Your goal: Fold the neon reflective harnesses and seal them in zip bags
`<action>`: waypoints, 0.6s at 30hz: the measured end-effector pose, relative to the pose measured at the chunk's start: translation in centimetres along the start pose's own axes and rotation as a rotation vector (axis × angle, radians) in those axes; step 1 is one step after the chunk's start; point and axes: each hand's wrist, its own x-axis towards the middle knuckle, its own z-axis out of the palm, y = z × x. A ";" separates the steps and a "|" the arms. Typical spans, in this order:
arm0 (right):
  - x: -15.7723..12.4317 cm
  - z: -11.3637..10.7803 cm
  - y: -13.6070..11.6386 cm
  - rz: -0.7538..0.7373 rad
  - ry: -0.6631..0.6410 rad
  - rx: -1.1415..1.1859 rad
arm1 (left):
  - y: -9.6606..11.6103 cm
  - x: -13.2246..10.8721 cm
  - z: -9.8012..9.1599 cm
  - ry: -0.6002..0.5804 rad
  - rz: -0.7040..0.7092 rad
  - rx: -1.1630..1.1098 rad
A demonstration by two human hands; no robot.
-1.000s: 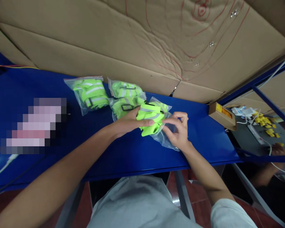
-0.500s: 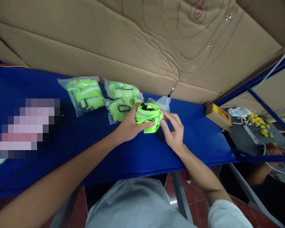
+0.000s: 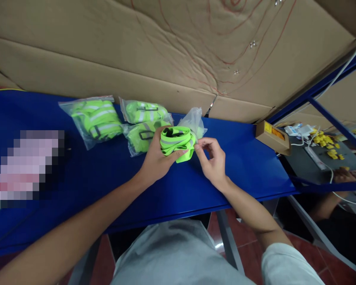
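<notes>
My left hand [image 3: 156, 160] grips a folded neon-green reflective vest [image 3: 177, 141] just above the blue table [image 3: 240, 166]. My right hand [image 3: 213, 162] pinches the edge of a clear plastic bag [image 3: 193, 118] that stands up behind the vest, touching it. Three bagged vests lie to the left: one large bag [image 3: 92, 118] at far left, a second bag [image 3: 144, 111] near the cardboard, and a third bag [image 3: 139, 138] partly hidden by my left hand.
A cardboard wall [image 3: 166, 51] rises along the table's far edge. A small brown box [image 3: 273, 136] sits at the table's right end. Beyond a blue frame [image 3: 335, 126], another person's hand [image 3: 348, 174] rests by yellow pieces [image 3: 326, 142] and white cables. A blurred patch [image 3: 23, 166] covers the left.
The clear bag has come up off the table from under the vest to behind it. Both hands and the vest have drifted slightly left and toward the cardboard.
</notes>
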 end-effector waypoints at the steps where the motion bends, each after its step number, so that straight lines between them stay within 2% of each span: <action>1: 0.1 -0.1 0.0 0.012 -0.001 0.005 | 0.1 0.0 0.0 0.007 0.014 0.035; 6: 0.7 -0.4 0.1 0.028 0.091 0.013 | 0.4 -0.8 0.4 0.039 0.040 0.170; 12: 1.2 -1.2 -0.1 -0.102 0.212 -0.065 | 0.7 -2.1 0.8 -0.043 0.129 0.319; 18: 1.5 -1.8 -0.3 -0.290 0.177 -0.215 | 1.2 -2.8 1.0 -0.172 0.014 0.361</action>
